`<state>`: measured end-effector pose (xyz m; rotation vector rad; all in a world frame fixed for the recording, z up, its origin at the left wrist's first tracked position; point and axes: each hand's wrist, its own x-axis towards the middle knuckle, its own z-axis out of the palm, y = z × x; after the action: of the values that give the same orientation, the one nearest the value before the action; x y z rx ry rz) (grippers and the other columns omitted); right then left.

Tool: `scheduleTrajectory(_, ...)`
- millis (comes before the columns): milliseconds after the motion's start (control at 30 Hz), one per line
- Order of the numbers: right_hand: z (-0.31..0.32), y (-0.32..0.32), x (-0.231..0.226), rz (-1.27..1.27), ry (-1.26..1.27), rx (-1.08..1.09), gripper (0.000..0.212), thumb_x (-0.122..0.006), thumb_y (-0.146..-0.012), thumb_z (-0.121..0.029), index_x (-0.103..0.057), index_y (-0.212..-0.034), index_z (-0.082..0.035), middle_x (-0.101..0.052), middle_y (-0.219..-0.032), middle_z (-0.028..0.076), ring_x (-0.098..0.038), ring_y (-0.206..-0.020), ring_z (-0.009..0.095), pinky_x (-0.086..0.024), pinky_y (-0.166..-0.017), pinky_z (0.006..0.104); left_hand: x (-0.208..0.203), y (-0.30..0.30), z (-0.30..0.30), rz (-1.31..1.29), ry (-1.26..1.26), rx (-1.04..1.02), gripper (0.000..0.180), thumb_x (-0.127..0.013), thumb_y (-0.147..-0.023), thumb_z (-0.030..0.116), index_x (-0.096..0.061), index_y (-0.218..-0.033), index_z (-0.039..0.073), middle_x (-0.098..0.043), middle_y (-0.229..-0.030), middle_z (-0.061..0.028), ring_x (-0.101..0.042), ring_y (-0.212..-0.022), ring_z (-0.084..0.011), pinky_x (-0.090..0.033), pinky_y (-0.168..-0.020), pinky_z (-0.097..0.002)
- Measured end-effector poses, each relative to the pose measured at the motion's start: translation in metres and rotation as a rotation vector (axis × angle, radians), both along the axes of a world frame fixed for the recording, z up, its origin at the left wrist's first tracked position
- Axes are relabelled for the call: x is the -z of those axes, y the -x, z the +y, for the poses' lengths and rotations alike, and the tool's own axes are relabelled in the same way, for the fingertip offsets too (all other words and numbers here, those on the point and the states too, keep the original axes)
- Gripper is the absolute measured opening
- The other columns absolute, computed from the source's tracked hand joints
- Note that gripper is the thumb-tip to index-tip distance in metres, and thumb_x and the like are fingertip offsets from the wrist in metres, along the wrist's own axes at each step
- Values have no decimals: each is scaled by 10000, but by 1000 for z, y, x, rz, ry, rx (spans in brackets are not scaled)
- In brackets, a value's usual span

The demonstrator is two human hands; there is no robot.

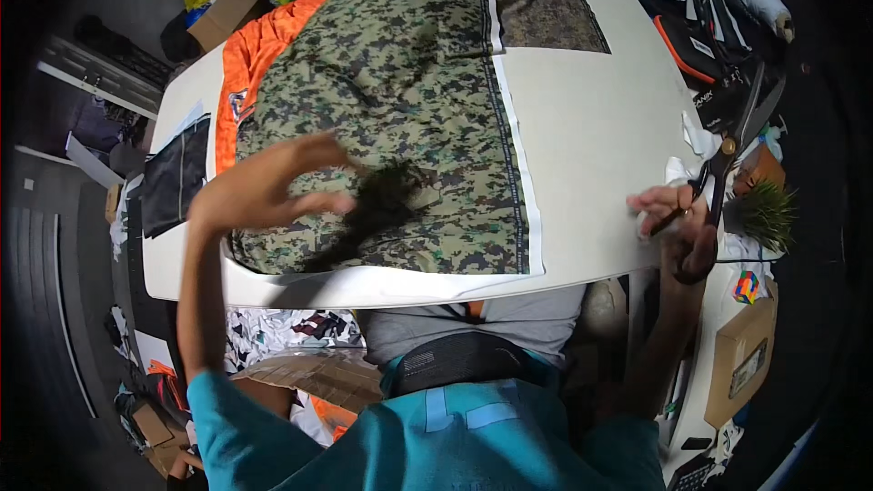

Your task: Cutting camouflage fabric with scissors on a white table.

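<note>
Hovering above the near-left part of the camouflage cloth (400,100), the left hand (273,179) is open, thumb and fingers well apart, nothing in it! Over at the right, the right hand (682,225) curls loosely round the handles of the scissors (730,145), blades slightly parted! The cloth lies spread on the white table (605,127), orange fabric (250,59) at its left.

I watch through the left fisheye on the wearer's head, facing steeply down past the teal shirt (400,445) and outward over the white surface (600,118). I'm close in, the camouflage cloth (391,109) filling mid-view, with straight edges bowing toward the rim.
</note>
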<state>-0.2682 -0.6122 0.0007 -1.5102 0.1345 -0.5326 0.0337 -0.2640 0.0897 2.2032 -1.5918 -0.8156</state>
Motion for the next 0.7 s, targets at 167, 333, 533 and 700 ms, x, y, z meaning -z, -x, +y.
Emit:
scheduleTrajectory(167, 35, 3, 13, -103, -241, -301, 812, -354, -882, -788, -509, -937, 7, -610, -920, 172, -619, -811, 252, -453, -706, 295, 81, -54, -124, -92, 162, 12, 788, -391, -931, 699, -405, -1461, 116, -392, -1487, -131, -483, -1278, -351, -467, -996, -534)
scheduleTrajectory(333, 77, 39, 37, 212, -484, -544, 873, -599, -785, -747, -481, -1092, 62, -575, -890, 135, -602, -829, 236, -485, -793, 312, 149, -161, -158, -560, 220, -314, 744, -420, -911, 709, -432, -1465, 211, -369, -1541, -53, -454, -1339, -299, -342, -1084, -579)
scheduleTrajectory(533, 103, 74, 36, 429, -597, -688, 701, -636, -852, -623, -453, -1129, -6, -529, -962, 102, -550, -886, 210, -460, -851, 357, 159, -227, -125, -433, 260, -515, 652, -433, -976, 589, -454, -1452, 143, -341, -1565, -59, -357, -1417, -285, -298, -1123, -524)
scheduleTrajectory(700, 101, 80, 53, 405, -769, -703, 725, -697, -819, -596, -429, -1163, -17, -531, -959, 99, -545, -898, 211, -462, -867, 362, 154, -163, -103, -748, 234, -361, 613, -417, -982, 552, -461, -1446, 154, -376, -1547, -49, -355, -1414, -306, -282, -1147, -487)
